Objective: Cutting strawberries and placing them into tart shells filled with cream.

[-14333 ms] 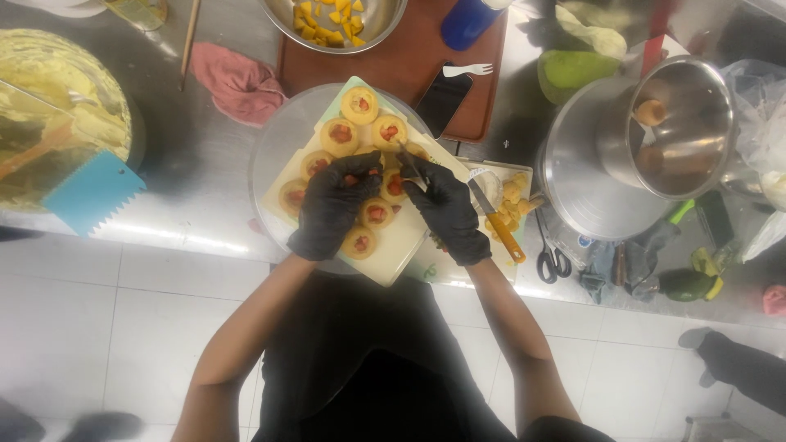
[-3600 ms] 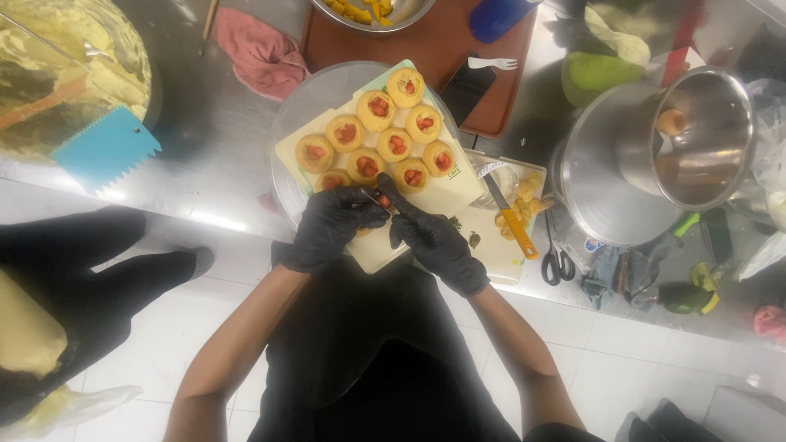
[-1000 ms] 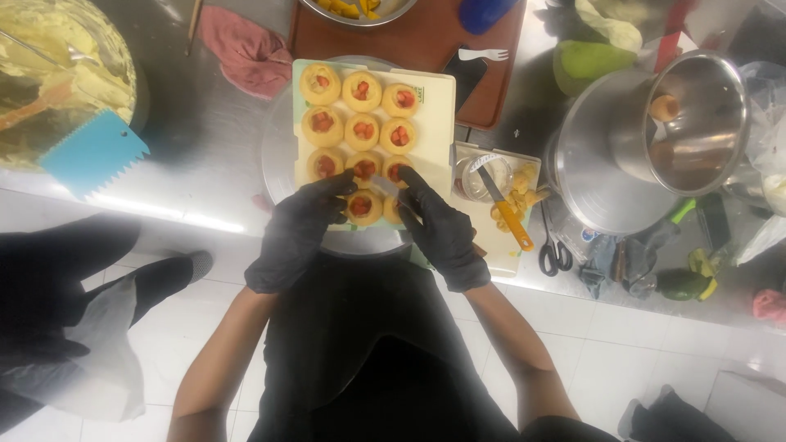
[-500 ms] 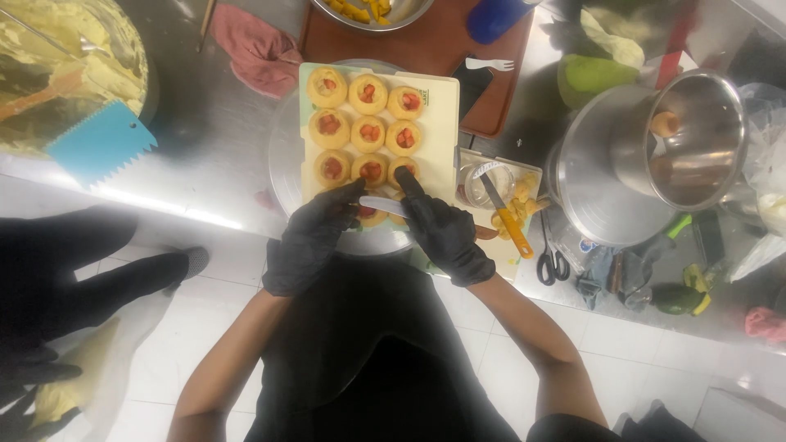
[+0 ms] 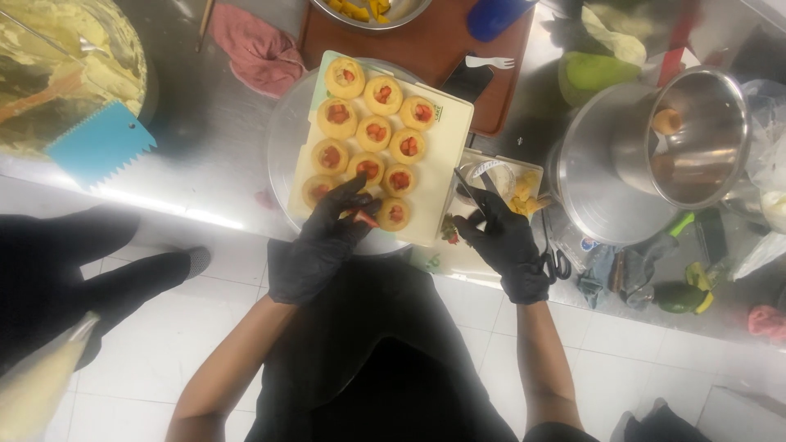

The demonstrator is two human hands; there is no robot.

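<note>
A cream cutting board (image 5: 442, 155) on a round metal plate (image 5: 282, 155) carries several round yellow pastry shells (image 5: 375, 133) filled with red fruit. My left hand (image 5: 315, 245), in a black glove, reaches over the nearest row and pinches a small red fruit piece (image 5: 367, 218) at a shell. My right hand (image 5: 508, 245), also gloved, is off the board's right edge. It grips a small dark knife (image 5: 468, 187) over a little tray of cut fruit (image 5: 516, 184).
A big steel pot (image 5: 598, 180) with a smaller pot (image 5: 704, 135) in it stands at right, scissors (image 5: 558, 263) below it. A cream bowl (image 5: 57, 74), a blue scraper (image 5: 102, 147) and a pink cloth (image 5: 258, 53) lie at left. Another person's dark sleeve (image 5: 82, 270) holds a piping bag (image 5: 33, 385).
My right hand has left the pastries and moved right to the small fruit tray. My left hand stays at the nearest row. The board sits slightly more turned.
</note>
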